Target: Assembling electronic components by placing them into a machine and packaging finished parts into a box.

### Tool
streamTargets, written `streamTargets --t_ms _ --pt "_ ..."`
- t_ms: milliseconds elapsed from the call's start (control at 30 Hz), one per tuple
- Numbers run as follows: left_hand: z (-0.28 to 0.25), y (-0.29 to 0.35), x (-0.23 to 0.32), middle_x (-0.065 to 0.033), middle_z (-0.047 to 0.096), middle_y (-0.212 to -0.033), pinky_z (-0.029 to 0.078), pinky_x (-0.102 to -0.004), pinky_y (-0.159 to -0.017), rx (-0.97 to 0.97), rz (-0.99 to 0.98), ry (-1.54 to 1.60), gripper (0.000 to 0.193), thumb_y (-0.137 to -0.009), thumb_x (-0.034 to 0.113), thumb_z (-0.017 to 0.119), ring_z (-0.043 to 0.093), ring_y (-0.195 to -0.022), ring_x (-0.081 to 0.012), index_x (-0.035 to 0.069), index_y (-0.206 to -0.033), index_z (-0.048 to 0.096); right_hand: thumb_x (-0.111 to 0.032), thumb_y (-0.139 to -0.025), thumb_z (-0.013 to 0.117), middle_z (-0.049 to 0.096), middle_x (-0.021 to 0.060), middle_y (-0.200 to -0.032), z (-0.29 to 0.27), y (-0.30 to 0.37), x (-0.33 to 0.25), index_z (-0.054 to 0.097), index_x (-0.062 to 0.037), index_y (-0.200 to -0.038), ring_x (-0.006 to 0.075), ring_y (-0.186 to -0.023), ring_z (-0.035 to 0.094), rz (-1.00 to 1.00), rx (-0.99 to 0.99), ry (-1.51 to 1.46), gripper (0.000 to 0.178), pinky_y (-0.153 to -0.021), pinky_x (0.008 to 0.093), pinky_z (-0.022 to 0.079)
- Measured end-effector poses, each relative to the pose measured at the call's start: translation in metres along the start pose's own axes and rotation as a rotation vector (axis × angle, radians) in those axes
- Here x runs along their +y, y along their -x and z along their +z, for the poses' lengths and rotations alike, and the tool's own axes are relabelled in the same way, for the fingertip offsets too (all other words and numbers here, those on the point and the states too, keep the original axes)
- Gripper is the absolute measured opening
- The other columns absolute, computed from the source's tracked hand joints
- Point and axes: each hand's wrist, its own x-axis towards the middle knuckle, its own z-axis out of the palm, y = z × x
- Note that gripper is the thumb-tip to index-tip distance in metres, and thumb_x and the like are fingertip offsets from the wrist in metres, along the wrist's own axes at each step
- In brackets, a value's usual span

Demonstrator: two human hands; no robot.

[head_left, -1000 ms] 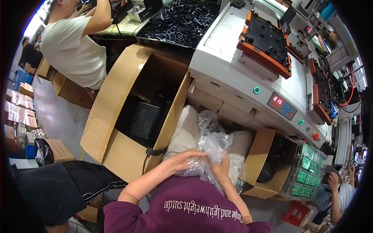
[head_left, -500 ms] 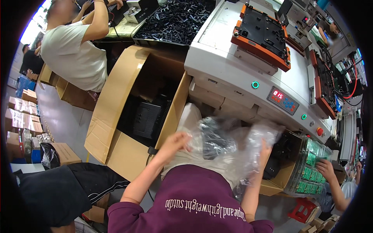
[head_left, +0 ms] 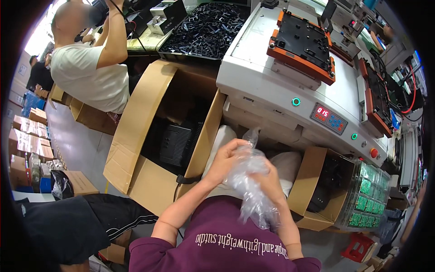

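A crumpled clear plastic bag (head_left: 254, 192) is bunched up in front of my chest, over my lap. My left hand (head_left: 231, 156) grips its upper left side with curled fingers. On the other side, my right hand (head_left: 268, 179) is closed round the bag's middle, and the plastic partly covers those fingers. A twisted end of the film sticks up above my hands, while the loose part hangs down toward my shirt. Left of my hands stands an open cardboard box (head_left: 136, 163) holding black ribbed plastic housings (head_left: 176, 143).
A white machine (head_left: 253, 68) with orange-framed fixtures (head_left: 301, 43) and lit buttons stands ahead. To the right are a smaller box (head_left: 306, 181) of black parts and clear trays (head_left: 367, 195) of green circuit boards. A tray of small black pieces (head_left: 204, 27) lies far left, near a seated person (head_left: 90, 68).
My hands have come together from either side. The plastic bag, spread between them before, is now gathered into a bunch. The person's hand beside the circuit-board trays has gone from there.
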Motion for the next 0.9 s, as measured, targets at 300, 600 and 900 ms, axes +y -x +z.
streamTargets --t_ms 300,600,900 --pt "-0.023 0.002 -0.005 0.0039 0.052 -0.065 0.042 -0.0211 -0.050 -0.176 -0.081 -0.386 0.035 -0.085 0.006 0.062 0.045 -0.055 -0.0029 0.005 -0.119 0.055 0.000 -0.076 0.062 0.065 0.0087 -0.097 -0.084 0.018 0.031 0.059 0.0010 -0.112 0.0142 -0.086 0.062 -0.010 0.477 -0.274 0.036 -0.076 0.0256 0.050" --pt "0.030 0.014 -0.014 -0.0108 0.066 -0.096 0.050 -0.0315 -0.075 -0.055 -0.039 -0.674 0.033 -0.088 0.009 0.055 0.063 -0.087 -0.0193 0.007 -0.121 0.053 -0.011 -0.085 0.055 0.060 0.0032 -0.101 -0.028 -0.006 0.066 0.055 -0.0035 -0.117 0.0158 -0.087 0.059 0.092 -0.087 -0.473 0.034 -0.073 0.0288 0.048" --pt "0.077 0.069 -0.048 -0.0179 0.050 -0.133 0.031 -0.0343 -0.107 -0.596 -0.050 -0.377 0.034 -0.098 0.013 0.039 0.044 -0.128 -0.0283 0.003 -0.130 0.049 -0.025 -0.090 0.051 0.048 0.0123 -0.135 -0.030 0.085 0.136 0.049 -0.0076 -0.131 0.0219 -0.124 0.046 -0.006 0.206 0.299 0.044 -0.103 0.0328 0.037"
